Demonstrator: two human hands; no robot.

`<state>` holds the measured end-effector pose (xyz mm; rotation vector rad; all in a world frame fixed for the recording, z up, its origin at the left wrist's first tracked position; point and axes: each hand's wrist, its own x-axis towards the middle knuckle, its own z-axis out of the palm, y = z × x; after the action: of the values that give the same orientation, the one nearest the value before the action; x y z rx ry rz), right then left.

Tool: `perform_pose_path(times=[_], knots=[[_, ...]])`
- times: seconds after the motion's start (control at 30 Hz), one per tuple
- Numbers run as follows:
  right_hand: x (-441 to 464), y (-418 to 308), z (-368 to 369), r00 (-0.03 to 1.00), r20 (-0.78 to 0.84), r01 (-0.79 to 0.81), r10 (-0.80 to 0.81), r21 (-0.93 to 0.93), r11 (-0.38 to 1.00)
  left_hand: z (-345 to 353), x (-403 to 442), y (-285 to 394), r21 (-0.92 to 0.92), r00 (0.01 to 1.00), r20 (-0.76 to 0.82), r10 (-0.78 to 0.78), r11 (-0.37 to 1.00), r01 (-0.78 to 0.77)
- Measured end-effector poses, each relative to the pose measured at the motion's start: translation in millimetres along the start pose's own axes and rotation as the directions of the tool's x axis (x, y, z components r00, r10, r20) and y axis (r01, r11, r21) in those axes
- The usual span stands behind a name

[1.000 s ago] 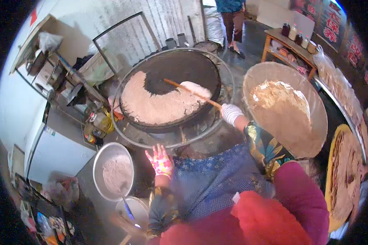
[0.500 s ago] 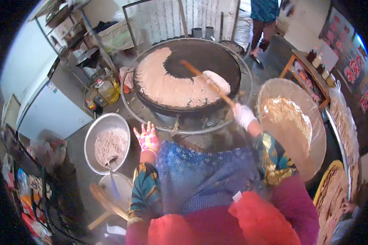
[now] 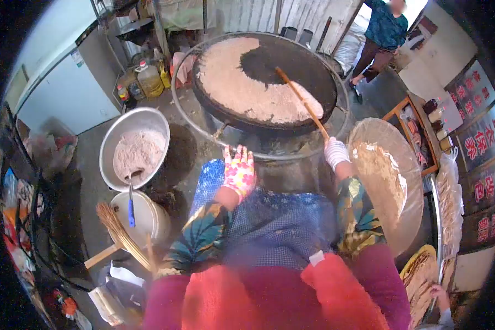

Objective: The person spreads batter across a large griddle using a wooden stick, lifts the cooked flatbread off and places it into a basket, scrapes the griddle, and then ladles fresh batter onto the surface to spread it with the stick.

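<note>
My right hand [image 3: 336, 154], in a white striped glove, is closed round the lower end of a wooden stick [image 3: 302, 102]. The stick slants over a big round black griddle [image 3: 280, 55], its far end up and to the left. Pinkish batter [image 3: 225, 77] covers the griddle's left and near parts in a curved band. A paler, rounded mass of batter or dough [image 3: 312, 99] lies beside the stick. My left hand [image 3: 240, 172], in a floral glove, is held out with fingers extended near the metal ring [image 3: 280, 156] round the griddle. Whether it touches the ring I cannot tell.
At left, a metal bowl [image 3: 105, 143] holds pinkish mix and a blue-handled ladle [image 3: 131, 206], above a pale bucket [image 3: 159, 220] and a straw brush [image 3: 124, 234]. A lined basin [image 3: 368, 129] stands right. Another person [image 3: 380, 33] stands behind; someone's hand [image 3: 439, 291] is at lower right.
My view has shifted and turned. My left hand has moved rightward, its fingers less spread. My right hand keeps the stick; the pale mass sits slightly farther right. The person behind appears higher in view.
</note>
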<state>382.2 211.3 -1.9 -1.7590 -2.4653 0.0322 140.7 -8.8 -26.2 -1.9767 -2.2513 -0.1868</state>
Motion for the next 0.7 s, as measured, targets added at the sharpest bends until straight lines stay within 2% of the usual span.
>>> perform_pose_path(times=[0.03,0.1,0.17,0.23,0.3,0.33,0.37,0.4,0.43,0.5,0.57,0.63,0.7], knots=[[-1.3,-2.2,-1.7,1.000,-0.027,0.011,-0.011,0.010,1.000,8.6,-4.0,5.4,0.085,0.999,0.044,-0.018,0.996,0.014],[-8.0,-9.9,-5.3,0.999,-0.007,0.047,-0.047,0.019,0.999,17.5,-5.0,-1.8,0.184,1.000,0.014,-0.019,0.983,0.016],[-20.5,-17.7,0.0,0.986,0.029,0.162,-0.163,0.007,0.987,12.0,-5.4,-8.4,0.141,0.994,0.101,-0.045,0.989,0.030],[-34.3,-18.5,7.5,0.974,0.081,0.210,-0.211,0.027,0.977,14.8,-4.3,-17.2,0.174,0.997,0.069,-0.043,0.984,0.030],[-14.7,1.3,8.0,1.000,-0.002,0.024,-0.024,0.053,0.998,24.6,-2.0,-25.9,0.226,0.998,0.037,-0.059,0.973,0.049],[-2.0,9.0,13.2,0.998,-0.069,0.005,-0.003,0.024,1.000,21.8,-2.6,-30.0,0.221,0.998,0.028,-0.059,0.974,0.052],[-1.8,6.6,9.3,0.994,-0.097,0.050,-0.048,0.027,0.998,15.1,-6.2,-31.8,0.221,0.998,0.027,-0.060,0.974,0.052],[-4.2,1.4,4.7,0.995,-0.085,0.057,-0.053,0.040,0.998,10.5,-3.4,-33.8,0.217,0.985,0.134,-0.106,0.973,0.075],[-3.0,-6.5,-0.2,0.995,-0.082,0.068,-0.064,0.052,0.996,12.4,-1.8,-38.4,0.225,0.987,0.126,-0.098,0.972,0.068],[-11.1,-11.8,1.3,0.994,0.023,0.109,-0.108,-0.022,0.994,17.9,-3.0,-45.1,0.190,0.995,0.023,-0.098,0.977,0.092],[-4.6,1.1,9.3,0.996,0.064,0.072,-0.069,-0.040,0.997,21.0,-0.9,-51.1,0.198,0.993,0.004,-0.118,0.973,0.115],[3.3,1.7,2.1,1.000,-0.016,-0.014,0.014,0.009,1.000,13.9,-0.9,-57.0,0.198,0.991,0.020,-0.129,0.972,0.123],[3.0,-4.0,-0.8,1.000,-0.003,-0.029,0.030,0.036,0.999,11.0,-0.1,-64.2,0.156,0.992,-0.007,-0.127,0.980,0.127]])
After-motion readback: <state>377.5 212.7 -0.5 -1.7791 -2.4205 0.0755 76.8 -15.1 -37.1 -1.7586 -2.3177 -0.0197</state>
